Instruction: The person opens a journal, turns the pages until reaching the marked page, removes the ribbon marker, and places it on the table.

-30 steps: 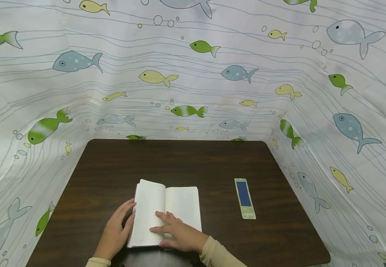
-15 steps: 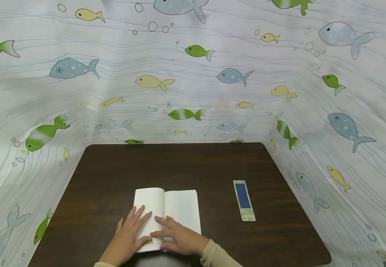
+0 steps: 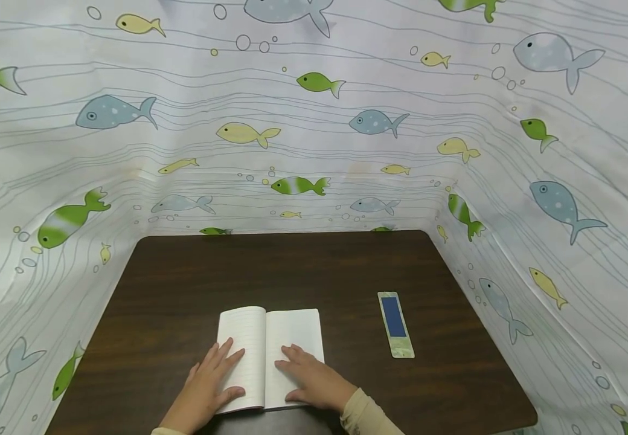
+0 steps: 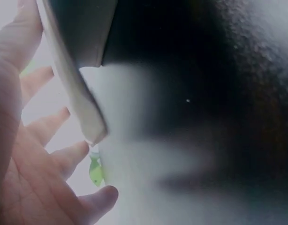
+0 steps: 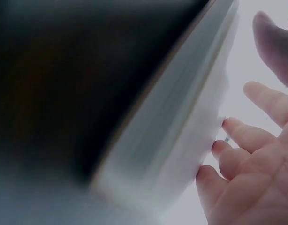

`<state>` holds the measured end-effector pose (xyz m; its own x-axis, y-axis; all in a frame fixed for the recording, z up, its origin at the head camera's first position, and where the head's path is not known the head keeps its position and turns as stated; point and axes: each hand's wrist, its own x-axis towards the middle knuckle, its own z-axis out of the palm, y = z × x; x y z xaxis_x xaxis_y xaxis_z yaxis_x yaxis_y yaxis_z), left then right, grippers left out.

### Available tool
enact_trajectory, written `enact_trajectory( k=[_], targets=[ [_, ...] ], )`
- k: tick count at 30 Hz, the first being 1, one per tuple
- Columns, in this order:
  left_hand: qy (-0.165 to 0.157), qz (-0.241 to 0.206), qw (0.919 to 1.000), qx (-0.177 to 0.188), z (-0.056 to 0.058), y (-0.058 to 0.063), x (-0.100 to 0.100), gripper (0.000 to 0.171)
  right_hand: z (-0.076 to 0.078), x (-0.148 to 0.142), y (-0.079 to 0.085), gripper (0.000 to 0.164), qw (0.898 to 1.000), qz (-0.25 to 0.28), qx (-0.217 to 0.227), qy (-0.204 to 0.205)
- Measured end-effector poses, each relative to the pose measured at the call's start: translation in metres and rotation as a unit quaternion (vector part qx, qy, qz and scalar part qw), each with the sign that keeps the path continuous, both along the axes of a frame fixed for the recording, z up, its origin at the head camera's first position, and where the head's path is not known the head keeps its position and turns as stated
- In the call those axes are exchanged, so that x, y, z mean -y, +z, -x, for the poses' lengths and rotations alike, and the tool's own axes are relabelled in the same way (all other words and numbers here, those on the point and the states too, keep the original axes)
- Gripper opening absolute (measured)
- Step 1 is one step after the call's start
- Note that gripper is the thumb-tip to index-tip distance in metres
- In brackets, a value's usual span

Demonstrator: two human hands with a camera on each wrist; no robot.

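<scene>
An open notebook [image 3: 251, 338] with lined pages lies near the front of the dark table. My left hand [image 3: 203, 383] rests on its left page with the fingers spread. On the right page lies my right hand [image 3: 316, 379], fingers extended and spread too. The left wrist view shows the notebook's edge [image 4: 83, 108] beside the left hand's fingers [image 4: 69, 157]. In the right wrist view, fingertips of the right hand [image 5: 252, 159] touch the page side of the notebook [image 5: 181, 126], whose stacked page edges are visible.
A narrow pale-green device with a blue panel [image 3: 395, 324] lies right of the notebook on the dark wooden table [image 3: 292, 266]. A white sheet printed with fish [image 3: 270, 78] rises behind the table and along both sides.
My left hand has come from the notebook's left edge onto the left page. My right hand has slid rightward from the left page and the middle to the right page.
</scene>
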<state>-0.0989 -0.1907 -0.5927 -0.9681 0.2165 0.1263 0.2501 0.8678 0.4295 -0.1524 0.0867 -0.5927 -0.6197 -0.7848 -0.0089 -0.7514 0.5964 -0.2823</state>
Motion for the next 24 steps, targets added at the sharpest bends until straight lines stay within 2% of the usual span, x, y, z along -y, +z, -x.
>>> enact_trajectory(
  k=[4,10,15,24],
  targets=[
    [0.0,-0.003,1.0,-0.002,0.0,0.0,0.001,0.076,0.009,-0.018,-0.004,0.075,0.999,-0.028,-0.02,-0.031],
    [-0.002,-0.015,0.9997,-0.018,-0.001,-0.002,0.001,0.077,0.016,-0.037,0.001,0.095,0.995,-0.036,0.031,-0.086],
    [0.0,-0.013,0.9999,-0.006,-0.002,-0.003,0.001,0.078,0.017,-0.041,0.003,0.103,0.995,-0.042,0.037,-0.088],
    [0.0,-0.017,0.9998,-0.006,-0.002,-0.004,0.001,0.078,0.016,-0.039,0.001,0.1,0.995,-0.034,0.013,-0.097]
  ],
)
